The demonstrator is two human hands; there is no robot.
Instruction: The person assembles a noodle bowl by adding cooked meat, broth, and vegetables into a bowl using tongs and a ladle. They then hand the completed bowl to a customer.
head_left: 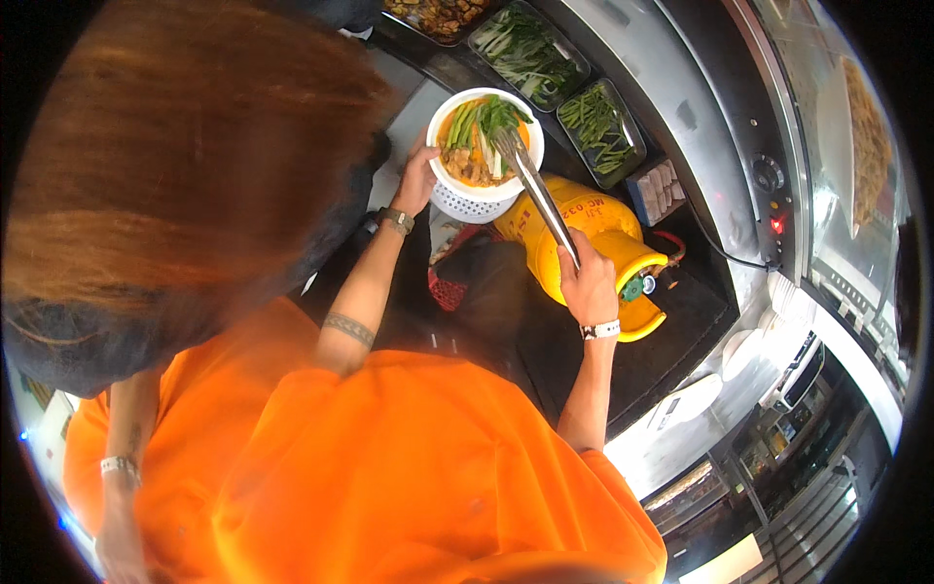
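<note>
While the left hand (416,182) grips the white bowl (469,193) just to its right, the farther right hand (589,282) is clamped around metal tongs (547,202) slanting up-left from it to the leafy greens (497,113).

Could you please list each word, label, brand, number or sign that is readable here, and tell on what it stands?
Yellow gas cylinder: large printed letters and numbers on its side; I do not copy them out.
White wristband below the right hand: dark marks, too small to read.
I can make out no other text.
</note>
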